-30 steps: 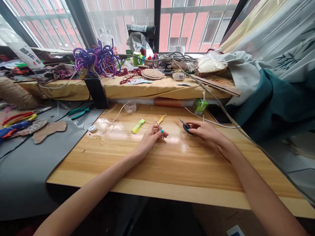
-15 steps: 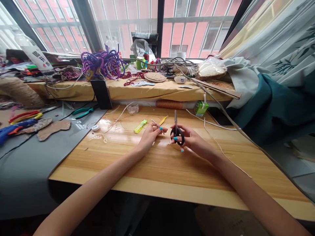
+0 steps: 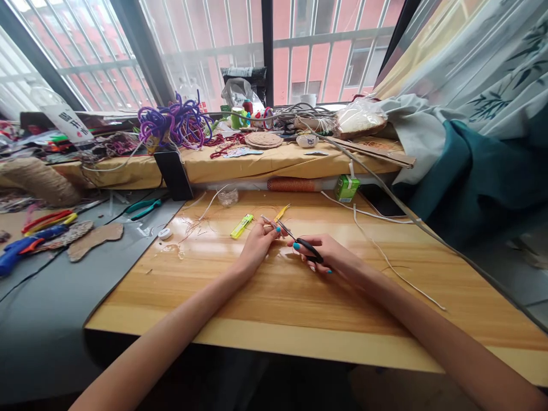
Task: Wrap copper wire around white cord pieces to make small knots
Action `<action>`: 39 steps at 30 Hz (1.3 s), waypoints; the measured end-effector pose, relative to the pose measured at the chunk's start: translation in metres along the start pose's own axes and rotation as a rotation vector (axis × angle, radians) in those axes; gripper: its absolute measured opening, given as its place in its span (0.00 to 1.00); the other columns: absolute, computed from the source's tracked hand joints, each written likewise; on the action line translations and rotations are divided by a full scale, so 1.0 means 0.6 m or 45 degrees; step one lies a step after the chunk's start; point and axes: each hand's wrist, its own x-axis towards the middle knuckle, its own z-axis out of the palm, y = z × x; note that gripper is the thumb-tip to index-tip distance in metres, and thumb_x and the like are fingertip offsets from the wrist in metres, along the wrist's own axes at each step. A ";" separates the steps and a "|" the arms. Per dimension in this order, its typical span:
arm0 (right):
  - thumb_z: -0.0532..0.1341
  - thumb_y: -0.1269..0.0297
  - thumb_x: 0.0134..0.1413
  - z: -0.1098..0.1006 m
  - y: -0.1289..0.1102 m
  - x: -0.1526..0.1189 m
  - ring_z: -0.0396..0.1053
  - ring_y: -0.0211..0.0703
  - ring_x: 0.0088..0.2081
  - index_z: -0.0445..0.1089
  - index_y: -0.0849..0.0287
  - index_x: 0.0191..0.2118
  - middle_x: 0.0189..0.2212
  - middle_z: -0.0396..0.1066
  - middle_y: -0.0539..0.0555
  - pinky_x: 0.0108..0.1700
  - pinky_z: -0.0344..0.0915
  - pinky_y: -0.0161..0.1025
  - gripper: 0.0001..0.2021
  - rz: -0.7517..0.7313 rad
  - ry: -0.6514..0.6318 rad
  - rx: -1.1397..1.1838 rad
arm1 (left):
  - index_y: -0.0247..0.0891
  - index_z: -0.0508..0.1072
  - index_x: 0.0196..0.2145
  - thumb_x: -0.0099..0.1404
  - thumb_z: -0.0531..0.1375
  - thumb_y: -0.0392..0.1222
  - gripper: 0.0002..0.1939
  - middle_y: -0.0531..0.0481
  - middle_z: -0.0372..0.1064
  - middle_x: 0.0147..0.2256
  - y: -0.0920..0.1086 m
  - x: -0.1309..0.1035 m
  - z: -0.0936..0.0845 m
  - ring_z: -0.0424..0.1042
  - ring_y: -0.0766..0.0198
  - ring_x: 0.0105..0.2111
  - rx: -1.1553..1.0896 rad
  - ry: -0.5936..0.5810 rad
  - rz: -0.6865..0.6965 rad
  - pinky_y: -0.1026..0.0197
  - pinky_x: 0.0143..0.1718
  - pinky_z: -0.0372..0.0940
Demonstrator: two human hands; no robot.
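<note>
Over the middle of the wooden table, my left hand pinches a thin, pale, cord-like piece, mostly hidden by the fingers. My right hand is closed on black-handled scissors, fingers in the loops. Their blades point up and left and reach to the fingertips of my left hand. Whether the blades touch the pale piece, I cannot tell. Just behind my left hand lies a yellow tool with a pointed tip. A yellow-green lighter rests to the left of that hand.
A small clear cup and a white cap stand at the left. At the right are a green drink carton, a phone and white cord. Pliers lie on the grey mat. Purple cord heaps on the ledge.
My right hand has tilted the scissors from upright to pointing left, bringing the blades to my left fingertips. My left hand keeps its pinch. The whole view has shifted slightly.
</note>
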 end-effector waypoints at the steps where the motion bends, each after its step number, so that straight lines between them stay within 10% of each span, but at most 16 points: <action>1: 0.63 0.53 0.35 0.000 0.001 0.000 0.53 0.27 0.16 0.70 0.63 0.34 0.17 0.57 0.46 0.12 0.44 0.26 0.20 -0.005 -0.003 -0.015 | 0.36 0.57 0.31 0.53 0.57 0.42 0.11 0.48 0.72 0.31 0.001 -0.001 0.001 0.70 0.63 0.35 0.010 -0.010 -0.002 0.59 0.41 0.60; 39: 0.61 0.54 0.40 0.002 0.016 0.004 0.54 0.26 0.13 0.60 0.63 0.19 0.15 0.57 0.45 0.14 0.50 0.28 0.16 -0.208 -0.110 -0.067 | 0.37 0.57 0.29 0.54 0.55 0.37 0.07 0.52 0.71 0.28 0.005 -0.005 0.003 0.70 0.64 0.30 0.098 -0.142 -0.048 0.61 0.36 0.61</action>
